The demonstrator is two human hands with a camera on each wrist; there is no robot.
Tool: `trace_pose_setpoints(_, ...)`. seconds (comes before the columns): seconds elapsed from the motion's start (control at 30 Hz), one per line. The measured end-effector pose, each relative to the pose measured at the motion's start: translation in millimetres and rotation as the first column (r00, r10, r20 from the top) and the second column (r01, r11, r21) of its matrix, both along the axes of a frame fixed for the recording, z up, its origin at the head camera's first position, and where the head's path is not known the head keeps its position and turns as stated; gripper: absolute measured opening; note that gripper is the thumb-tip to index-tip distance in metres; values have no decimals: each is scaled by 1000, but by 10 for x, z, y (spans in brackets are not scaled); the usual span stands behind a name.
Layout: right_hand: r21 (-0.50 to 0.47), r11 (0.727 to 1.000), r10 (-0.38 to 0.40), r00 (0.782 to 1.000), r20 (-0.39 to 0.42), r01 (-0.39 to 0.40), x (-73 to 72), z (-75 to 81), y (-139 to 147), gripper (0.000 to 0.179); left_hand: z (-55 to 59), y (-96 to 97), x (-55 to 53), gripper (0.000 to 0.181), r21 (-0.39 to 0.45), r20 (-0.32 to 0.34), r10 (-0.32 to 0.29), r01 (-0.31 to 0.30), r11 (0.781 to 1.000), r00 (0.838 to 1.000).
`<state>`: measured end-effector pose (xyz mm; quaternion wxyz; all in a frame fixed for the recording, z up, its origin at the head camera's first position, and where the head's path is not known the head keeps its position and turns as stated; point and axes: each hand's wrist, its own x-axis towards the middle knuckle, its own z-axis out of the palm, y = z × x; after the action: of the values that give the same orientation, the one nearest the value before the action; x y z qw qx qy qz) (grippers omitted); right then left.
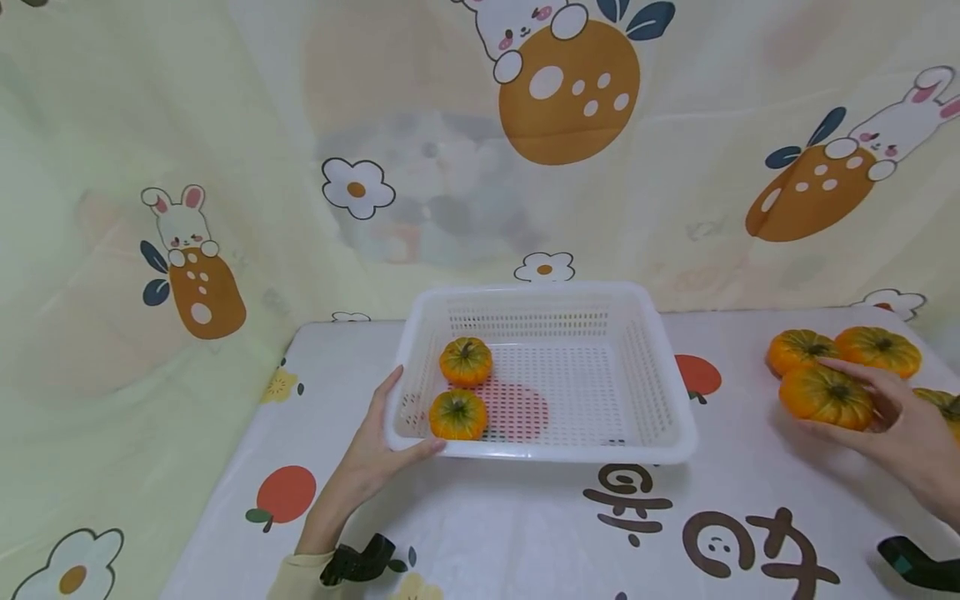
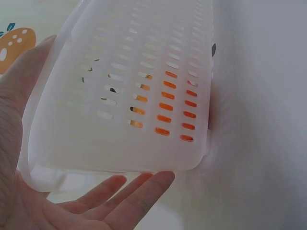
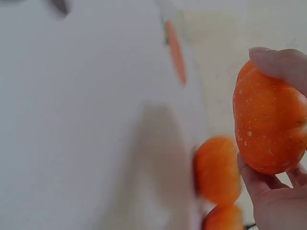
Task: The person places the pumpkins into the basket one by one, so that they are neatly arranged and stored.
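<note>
A white plastic basket (image 1: 540, 452) with slotted walls stands on the table, two small orange pumpkins (image 1: 466, 362) inside along its left side. My left hand (image 1: 380, 442) grips the basket's near left corner, thumb over the rim. In the left wrist view, fingers (image 2: 139, 196) reach beneath the corner. On the right, my right hand (image 1: 900, 425) holds another pumpkin (image 1: 825, 398) between thumb and fingers. The right wrist view shows this pumpkin (image 3: 268, 120) raised off the table, with other pumpkins (image 3: 218, 170) blurred behind it.
Two pumpkins (image 1: 877, 350) sit behind the held one, and another pumpkin (image 1: 947, 408) is partly hidden by the right hand. A printed white cloth (image 1: 510, 517) covers the table. A curtain with rabbit prints (image 1: 420, 250) hangs behind the basket.
</note>
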<state>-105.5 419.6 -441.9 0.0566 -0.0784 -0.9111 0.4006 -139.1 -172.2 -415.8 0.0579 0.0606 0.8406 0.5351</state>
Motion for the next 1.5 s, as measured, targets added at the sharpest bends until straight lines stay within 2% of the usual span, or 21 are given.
trace_pose_setpoints(0.13, 20, 999, 48, 996, -68, -47, -109, 200, -246, 79, 1, -10, 6, 115, 4, 3, 16, -16, 1000, 1000)
trace_pose_setpoints(0.23, 16, 995, 101, 986, -133, -100, -190, 346, -423, 79, -1, -6, 6, 114, 13, 9, 13, -13, 1000, 1000)
trace_pose_setpoints(0.4, 42, 979, 205, 958, -199, -200, -328, 629, -682, 81, 5, 6, -3, 114, 11, 7, 5, -6, 1000, 1000)
trace_pose_setpoints(0.5, 60, 957, 290, 920, -263, -284, -442, 787, -857, 81, 8, 6, -2, 113, -1, 8, 12, -12, 1000, 1000)
trace_pose_setpoints(0.57, 60, 930, 363, 880, -307, -363, -527, 874, -994, 82, 8, 8, 1, 114, -4, 9, 16, -16, 1000, 1000)
trace_pose_setpoints(0.67, 68, 872, 477, 811, -339, -485, -640, 981, -1243, 81, 1, 7, 1, 114, -4, 7, 15, -15, 1000, 1000)
trace_pose_setpoints(0.77, 89, 808, 578, 751, -319, -583, -723, 1079, -1512, 79, -6, 3, -2, 114, 1, 5, 9, -9, 1000, 1000)
trace_pose_setpoints(0.9, 106, 726, 679, 684, -267, -679, -823, 1197, -1826, 75, -9, -4, -2, 115, 14, 4, 4, -4, 1000, 1000)
trace_pose_setpoints(1.03, 98, 667, 739, 639, -215, -738, -929, 1246, -2050, 72, -13, 0, -6, 114, 23, -1, -3, 3, 1000, 1000)
trace_pose_setpoints(1.17, 91, 608, 790, 587, -178, -789, -1048, 1216, -2210, 70, -20, 2, -10, 115, 22, -8, -8, 8, 1000, 1000)
trace_pose_setpoints(1.33, 79, 553, 831, 542, -126, -830, -1162, 1134, -2382, 69, -23, 3, -9, 115, 5, -12, 3, -2, 1000, 1000)
trace_pose_setpoints(1.5, 55, 502, 864, 498, -74, -863, -1212, 1069, -2542, 67, -22, 3, -6, 114, -2, -12, 10, -10, 1000, 1000)
